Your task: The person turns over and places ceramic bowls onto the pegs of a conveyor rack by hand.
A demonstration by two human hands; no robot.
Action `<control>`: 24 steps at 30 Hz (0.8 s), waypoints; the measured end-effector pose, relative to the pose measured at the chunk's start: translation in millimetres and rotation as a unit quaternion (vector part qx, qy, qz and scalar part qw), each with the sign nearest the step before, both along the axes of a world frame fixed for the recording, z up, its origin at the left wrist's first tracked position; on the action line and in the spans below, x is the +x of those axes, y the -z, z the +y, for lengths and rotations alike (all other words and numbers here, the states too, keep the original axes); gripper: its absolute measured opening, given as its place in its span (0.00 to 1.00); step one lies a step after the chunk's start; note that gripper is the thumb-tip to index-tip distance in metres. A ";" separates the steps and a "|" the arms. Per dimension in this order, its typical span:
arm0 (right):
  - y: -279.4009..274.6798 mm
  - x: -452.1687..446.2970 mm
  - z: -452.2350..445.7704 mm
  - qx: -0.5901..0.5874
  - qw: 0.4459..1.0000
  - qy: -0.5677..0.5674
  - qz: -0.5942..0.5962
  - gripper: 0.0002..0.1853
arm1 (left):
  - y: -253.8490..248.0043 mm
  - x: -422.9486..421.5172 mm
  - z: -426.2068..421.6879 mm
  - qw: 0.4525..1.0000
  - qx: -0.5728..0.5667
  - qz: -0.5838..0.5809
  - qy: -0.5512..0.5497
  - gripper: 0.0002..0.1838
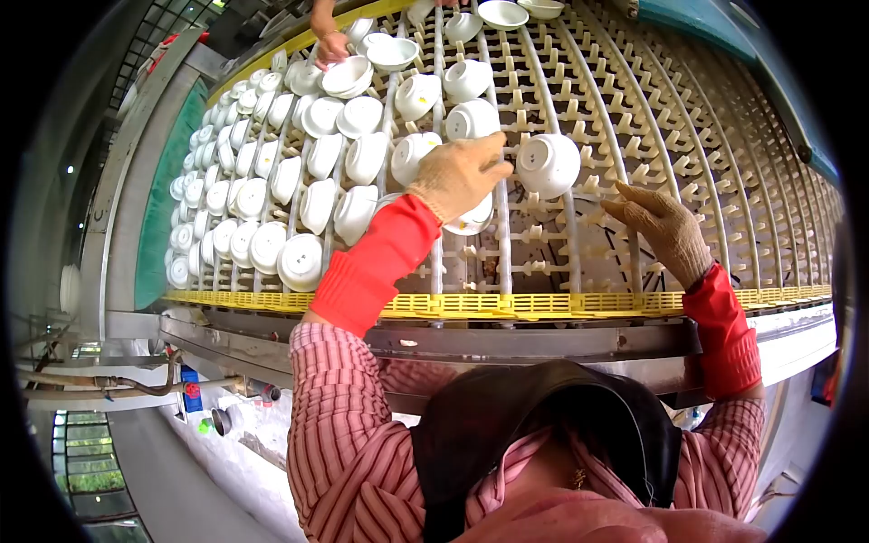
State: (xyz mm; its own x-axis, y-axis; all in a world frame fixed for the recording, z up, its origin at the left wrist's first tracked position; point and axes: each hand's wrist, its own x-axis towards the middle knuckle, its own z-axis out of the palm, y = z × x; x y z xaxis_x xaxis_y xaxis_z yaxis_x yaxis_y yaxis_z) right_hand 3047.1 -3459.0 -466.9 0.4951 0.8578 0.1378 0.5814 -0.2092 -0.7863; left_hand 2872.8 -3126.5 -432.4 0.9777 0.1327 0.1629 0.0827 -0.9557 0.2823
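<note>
My left hand (459, 177), in a tan glove with a red sleeve cuff, reaches over the conveyor rack among white bowls. Its visible fingers point right and are apart, just short of an upside-down white bowl (549, 165). Partly hidden beneath this hand is a bowl with a coloured mark (474, 219). Another white bowl (472, 119) sits just beyond the fingers. My right hand (663, 228), gloved the same way, hovers over bare pegs to the right of the upside-down bowl. It is open, with its fingers stretched left and nothing in them.
Many white bowls (300, 261) fill the left side of the pegged conveyor (715, 181). A yellow edge strip (507, 306) runs along the near side. Across the belt, a co-worker's hand (332, 47) is at some bowls. A teal panel (697, 25) stands at upper right.
</note>
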 end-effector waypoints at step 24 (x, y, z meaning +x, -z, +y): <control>-0.4 10.1 -26.9 -0.040 0.993 -0.111 -0.018 0.26 | 0.5 -118.8 -93.4 0.991 0.107 0.045 -0.062 0.28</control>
